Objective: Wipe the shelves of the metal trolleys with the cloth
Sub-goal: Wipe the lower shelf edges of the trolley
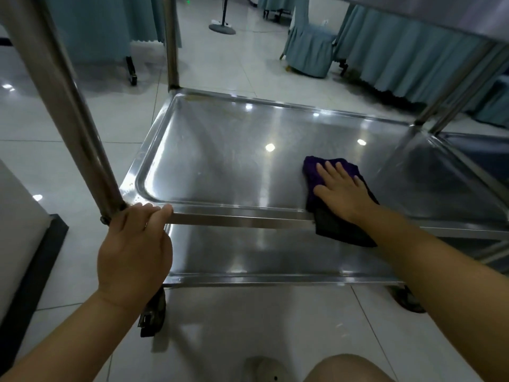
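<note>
A steel trolley fills the view. Its middle shelf (220, 161) is a shiny tray with a raised rim. A dark purple cloth (314, 172) lies on the right part of that shelf and hangs over its near rim. My right hand (341, 191) presses flat on the cloth with straight, spread fingers. My left hand (135, 244) grips the shelf's near rim at the left corner, next to the trolley's front left post (68, 106). A lower shelf (248, 255) shows beneath.
A second trolley's shelf (473, 150) adjoins on the right. Tables and a chair (308, 48) draped in teal cloth stand behind on the tiled floor. A dark-edged base (35, 271) sits at the left. Castors (154, 315) sit under the trolley. My knee (349, 368) is at the bottom.
</note>
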A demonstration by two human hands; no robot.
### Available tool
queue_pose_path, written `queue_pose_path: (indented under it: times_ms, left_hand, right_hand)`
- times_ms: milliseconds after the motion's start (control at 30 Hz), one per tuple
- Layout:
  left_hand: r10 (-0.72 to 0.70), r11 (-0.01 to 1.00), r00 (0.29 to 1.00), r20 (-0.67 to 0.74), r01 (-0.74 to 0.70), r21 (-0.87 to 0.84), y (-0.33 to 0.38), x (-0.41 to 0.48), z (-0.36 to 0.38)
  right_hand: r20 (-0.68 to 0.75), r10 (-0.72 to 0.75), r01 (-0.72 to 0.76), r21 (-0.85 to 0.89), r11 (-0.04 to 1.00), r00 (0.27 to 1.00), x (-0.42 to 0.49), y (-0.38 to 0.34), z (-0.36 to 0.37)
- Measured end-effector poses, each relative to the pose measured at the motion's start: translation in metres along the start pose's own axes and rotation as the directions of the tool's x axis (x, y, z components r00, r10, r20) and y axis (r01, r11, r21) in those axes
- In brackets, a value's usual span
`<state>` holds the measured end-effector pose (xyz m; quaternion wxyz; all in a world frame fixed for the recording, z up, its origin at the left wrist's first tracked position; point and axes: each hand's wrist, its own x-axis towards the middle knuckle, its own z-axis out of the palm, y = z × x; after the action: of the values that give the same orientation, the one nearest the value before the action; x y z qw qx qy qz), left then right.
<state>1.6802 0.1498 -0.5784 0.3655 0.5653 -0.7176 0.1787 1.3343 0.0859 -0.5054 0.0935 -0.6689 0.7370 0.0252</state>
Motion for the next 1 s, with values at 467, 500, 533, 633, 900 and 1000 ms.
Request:
queue_pose_path:
  times_ms: [467,500,533,633,900,1000]
  left_hand:
    - [0.000,0.998,0.999,0.047,-0.003,0.057,0.001,0.008,-0.002]
    - [0.001,0.997,0.998,0.064,-0.005,0.071,0.001,0.007,-0.002]
    - [0.005,0.996,0.998,0.069,-0.011,0.086,0.000,0.007,-0.002]
    - [0.011,0.993,0.997,0.079,-0.020,0.113,-0.004,0.004,0.002]
    - [0.015,0.996,0.999,0.030,-0.018,0.088,0.001,0.005,0.001]
    - [0.008,0.998,1.000,0.017,-0.009,0.055,0.003,0.007,0.001]
  right_hand:
    - [-0.037,-0.540,0.540,-0.017,0.842,0.841,0.056,-0.271,0.025]
    - [-0.039,-0.548,0.548,-0.012,0.836,0.835,0.058,-0.271,0.026]
    - [-0.043,-0.555,0.555,-0.011,0.832,0.831,0.060,-0.265,0.026]
    - [-0.064,-0.511,0.511,-0.020,0.860,0.857,0.066,-0.225,0.021]
    - [-0.087,-0.071,0.069,-0.024,0.997,0.994,0.063,-0.047,-0.001]
    - [-0.084,0.045,-0.045,0.011,0.999,0.995,0.056,-0.024,-0.005]
